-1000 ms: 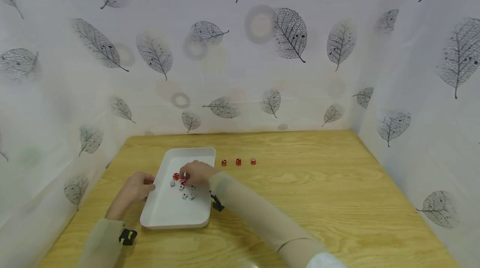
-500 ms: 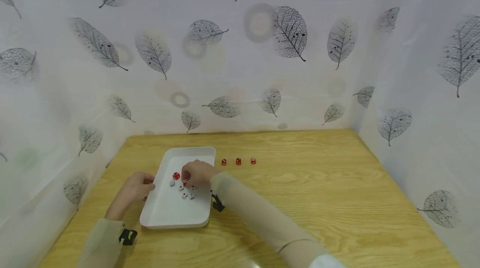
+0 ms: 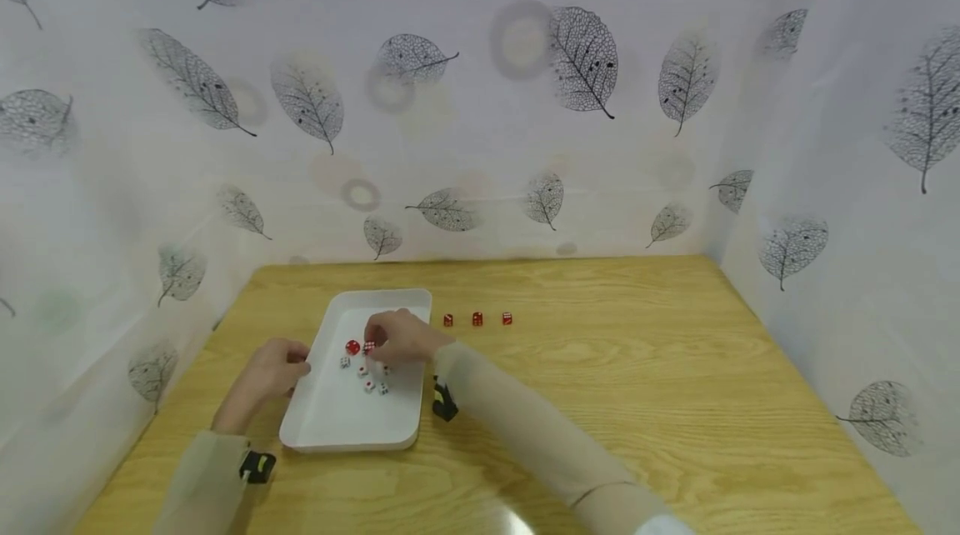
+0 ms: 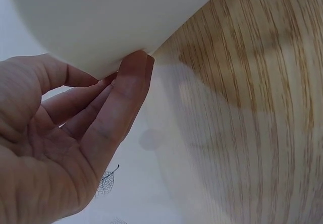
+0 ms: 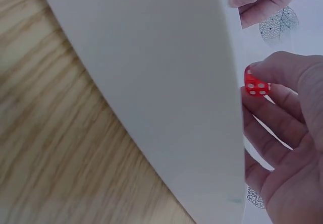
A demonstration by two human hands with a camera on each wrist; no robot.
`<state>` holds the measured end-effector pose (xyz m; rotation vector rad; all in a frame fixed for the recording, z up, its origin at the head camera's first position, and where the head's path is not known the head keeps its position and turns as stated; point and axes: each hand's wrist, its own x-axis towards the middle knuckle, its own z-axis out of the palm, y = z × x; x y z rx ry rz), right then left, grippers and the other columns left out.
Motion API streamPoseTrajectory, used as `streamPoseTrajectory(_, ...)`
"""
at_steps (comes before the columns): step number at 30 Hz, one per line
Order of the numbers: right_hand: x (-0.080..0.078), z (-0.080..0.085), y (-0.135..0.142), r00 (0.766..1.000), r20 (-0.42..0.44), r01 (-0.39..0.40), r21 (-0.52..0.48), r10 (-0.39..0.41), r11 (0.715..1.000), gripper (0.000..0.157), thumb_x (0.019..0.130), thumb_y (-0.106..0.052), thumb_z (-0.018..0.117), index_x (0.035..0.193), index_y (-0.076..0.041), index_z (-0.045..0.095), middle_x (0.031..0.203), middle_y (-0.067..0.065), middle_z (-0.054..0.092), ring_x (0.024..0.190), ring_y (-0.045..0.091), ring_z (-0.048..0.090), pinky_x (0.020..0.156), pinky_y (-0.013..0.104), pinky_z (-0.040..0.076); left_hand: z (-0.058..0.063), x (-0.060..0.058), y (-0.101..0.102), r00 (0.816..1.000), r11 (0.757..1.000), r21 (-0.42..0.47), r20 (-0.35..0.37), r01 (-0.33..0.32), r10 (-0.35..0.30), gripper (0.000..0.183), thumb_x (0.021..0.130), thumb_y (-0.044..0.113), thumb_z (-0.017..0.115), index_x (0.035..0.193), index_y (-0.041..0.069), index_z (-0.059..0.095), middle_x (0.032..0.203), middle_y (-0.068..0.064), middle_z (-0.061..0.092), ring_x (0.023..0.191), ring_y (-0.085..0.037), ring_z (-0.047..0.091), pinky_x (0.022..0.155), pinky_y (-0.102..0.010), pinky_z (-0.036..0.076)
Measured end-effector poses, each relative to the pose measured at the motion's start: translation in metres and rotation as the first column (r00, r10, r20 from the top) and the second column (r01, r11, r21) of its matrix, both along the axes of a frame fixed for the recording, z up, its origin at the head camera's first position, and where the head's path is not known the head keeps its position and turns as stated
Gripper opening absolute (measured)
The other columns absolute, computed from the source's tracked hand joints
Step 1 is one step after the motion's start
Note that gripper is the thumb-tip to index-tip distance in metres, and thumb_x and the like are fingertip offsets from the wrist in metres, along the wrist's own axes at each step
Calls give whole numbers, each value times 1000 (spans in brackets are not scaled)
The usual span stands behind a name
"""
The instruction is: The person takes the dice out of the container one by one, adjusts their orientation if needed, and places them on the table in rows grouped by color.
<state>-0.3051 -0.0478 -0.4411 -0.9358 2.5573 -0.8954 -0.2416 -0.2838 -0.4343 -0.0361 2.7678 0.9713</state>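
My left hand (image 3: 273,368) grips the left edge of a white tray (image 3: 311,422). In the left wrist view, its thumb is at the rim and its fingers (image 4: 132,77) lie against the outer wall. Over the tray, my right hand (image 3: 408,337) pinches a red die (image 5: 256,85) with white pips between thumb and fingertips. Another red die (image 3: 352,347) lies in the tray beside that hand. Several white dice lie near it, among them one white die (image 3: 345,362) to the left and one (image 3: 369,387) nearer me; the right hand partly covers others.
Three red dice stand in a spaced row on the wooden table (image 3: 637,368) to the right of the tray: a left die (image 3: 448,320), a middle die (image 3: 477,318) and a right die (image 3: 507,318). Leaf-patterned sheeting (image 3: 487,143) encloses the table's back and sides.
My right hand has taken the red die from among the others and raised it slightly. The left hand keeps its place on the tray, and the head view has tipped a little.
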Motion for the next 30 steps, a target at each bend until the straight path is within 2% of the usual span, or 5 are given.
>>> streamPoseTrajectory(8,4,1,23,997,-83,-7,-96,-1,995,19,87,-19,72,105,-16,67,96,-8,68,90,2,59,83,15,48,1,-3,4,1000,1000,-9,6,-14,14,33,92,2,55,119,-16,58,104,-25,64,85,-25,64,64,-33,58)
streamPoseTrajectory(20,5,-3,51,997,-61,36,-178,-48,983,25,89,-20,70,114,-13,71,101,-6,70,92,2,60,80,16,50,-1,0,2,1000,1000,-25,-12,-11,11,31,90,2,55,116,-16,59,102,-26,65,84,-25,64,62,-34,58)
streamPoseTrajectory(30,4,-9,72,991,-75,90,-231,-110,969,22,88,-21,72,108,-14,71,97,-5,70,89,4,62,79,18,50,2,0,3,1000,1000,-13,7,-18,18,33,91,1,55,119,-17,57,102,-26,65,82,-25,65,62,-34,58)
